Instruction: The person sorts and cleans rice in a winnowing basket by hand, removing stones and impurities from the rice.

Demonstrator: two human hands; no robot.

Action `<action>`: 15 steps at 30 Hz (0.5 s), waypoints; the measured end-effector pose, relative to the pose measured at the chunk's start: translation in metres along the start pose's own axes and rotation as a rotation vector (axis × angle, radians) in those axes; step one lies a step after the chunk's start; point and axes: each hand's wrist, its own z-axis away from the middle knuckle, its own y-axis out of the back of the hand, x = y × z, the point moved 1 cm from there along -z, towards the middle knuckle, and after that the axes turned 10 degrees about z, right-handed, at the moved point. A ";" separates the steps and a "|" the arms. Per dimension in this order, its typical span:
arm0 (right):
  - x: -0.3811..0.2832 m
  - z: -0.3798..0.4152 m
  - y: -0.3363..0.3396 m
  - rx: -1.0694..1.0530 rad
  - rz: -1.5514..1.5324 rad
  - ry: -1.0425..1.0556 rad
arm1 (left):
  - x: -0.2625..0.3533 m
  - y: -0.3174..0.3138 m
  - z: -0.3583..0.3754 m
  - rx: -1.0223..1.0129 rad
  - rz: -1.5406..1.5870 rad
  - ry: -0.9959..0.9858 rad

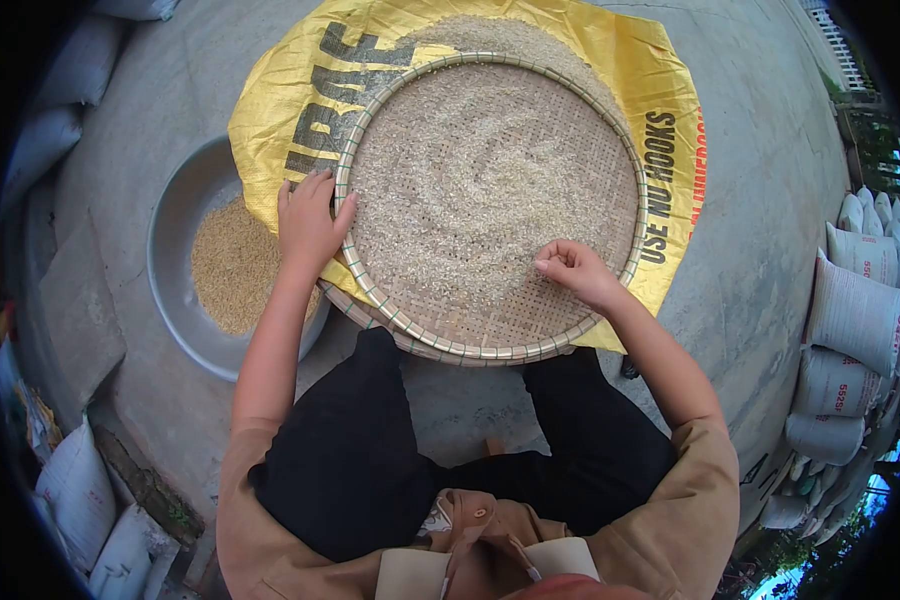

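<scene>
A round woven tray [495, 355] with a green-tied rim rests across the front, over a yellow sack [270, 110]. Pale grains [480, 180] lie spread thinly over its weave, sparser toward the lower right. My left hand [312, 218] is on the tray's left rim, thumb on the inner side and fingers outside. Over the lower right part of the tray is my right hand [575, 272], its fingers curled and thumb pressed to the index finger; anything pinched there is too small to see. Part of a second woven rim [348, 305] shows beneath the tray.
A metal basin [185, 335] holding golden grain [232, 265] stands at the left, partly under the yellow sack. More pale grain [510, 38] lies on the sack beyond the tray. White sacks are stacked at the right [855, 310] and lie at the lower left [75, 480].
</scene>
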 end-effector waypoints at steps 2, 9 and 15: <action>0.000 0.005 -0.002 -0.157 -0.482 0.108 | 0.000 0.000 0.000 0.005 -0.002 -0.004; 0.002 0.003 0.002 -0.167 -0.892 0.190 | -0.003 -0.002 -0.002 0.006 0.015 -0.040; 0.019 -0.006 0.012 -0.137 -0.733 0.062 | -0.001 0.000 -0.002 0.016 0.021 -0.049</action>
